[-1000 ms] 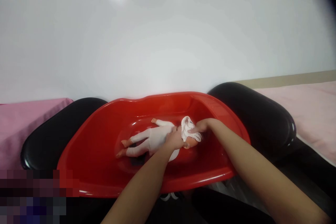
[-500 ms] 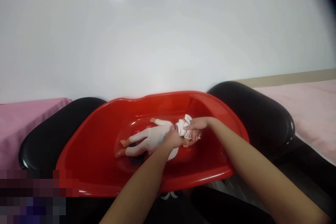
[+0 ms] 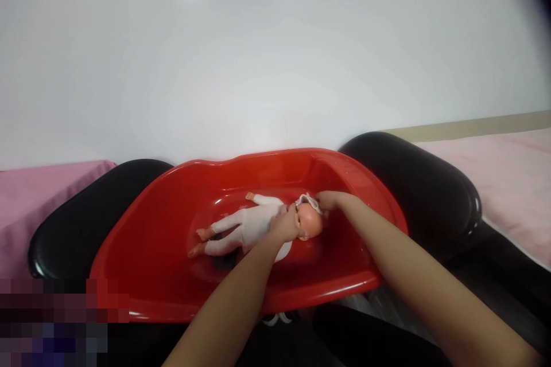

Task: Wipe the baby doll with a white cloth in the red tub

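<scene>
Right hand (image 3: 328, 202): fingers grip white cloth (image 3: 309, 200) at doll's head (image 3: 310, 221). Left hand (image 3: 284, 225) on upper body (image 3: 257, 223), finger closure unclear; red tub (image 3: 146, 252) beneath.

A doll (image 3: 257, 225) in white clothing lies on its back in a red tub (image 3: 133, 252). The left hand (image 3: 284, 225) rests on its upper chest, by the neck; the right hand (image 3: 328, 202) holds a white cloth (image 3: 308, 200) against the far side of its bare head (fingertips partly hidden). A white wall (image 3: 258, 69) rises behind.
</scene>
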A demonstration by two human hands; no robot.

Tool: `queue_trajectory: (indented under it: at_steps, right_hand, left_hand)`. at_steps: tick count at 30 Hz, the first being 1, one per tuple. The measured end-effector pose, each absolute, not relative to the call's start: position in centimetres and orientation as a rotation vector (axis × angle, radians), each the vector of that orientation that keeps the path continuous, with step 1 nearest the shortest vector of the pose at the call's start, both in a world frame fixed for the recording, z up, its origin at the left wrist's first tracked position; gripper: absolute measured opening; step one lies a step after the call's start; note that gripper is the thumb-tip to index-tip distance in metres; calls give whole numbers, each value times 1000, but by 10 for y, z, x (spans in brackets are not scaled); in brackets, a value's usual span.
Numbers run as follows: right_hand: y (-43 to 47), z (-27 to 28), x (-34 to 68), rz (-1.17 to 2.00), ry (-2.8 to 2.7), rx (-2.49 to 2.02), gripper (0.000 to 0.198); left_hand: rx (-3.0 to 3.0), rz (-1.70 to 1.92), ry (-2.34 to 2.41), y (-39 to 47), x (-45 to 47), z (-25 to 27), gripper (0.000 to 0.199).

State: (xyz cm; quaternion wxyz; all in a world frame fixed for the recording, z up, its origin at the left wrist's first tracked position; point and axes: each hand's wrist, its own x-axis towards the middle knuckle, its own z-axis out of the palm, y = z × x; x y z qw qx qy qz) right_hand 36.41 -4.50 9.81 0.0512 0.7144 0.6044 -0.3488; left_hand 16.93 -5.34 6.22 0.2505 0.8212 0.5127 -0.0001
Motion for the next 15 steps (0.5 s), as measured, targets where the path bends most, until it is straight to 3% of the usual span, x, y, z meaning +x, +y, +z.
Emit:
queue_trajectory:
  at_steps: [5,10,15]
  right_hand:
    - [-44,102,365,-957,1904,2264,8]
    - [-40,106,366,-669,2052,2683,29]
    - [-36,105,368,-466,2157,2887,23]
  left_hand:
    - [2220,-20,1388,-53,170,62,94]
    - [2205,-11,1368,-54,170,65,95]
    - [2214,4,1355,-54,169,66,89]
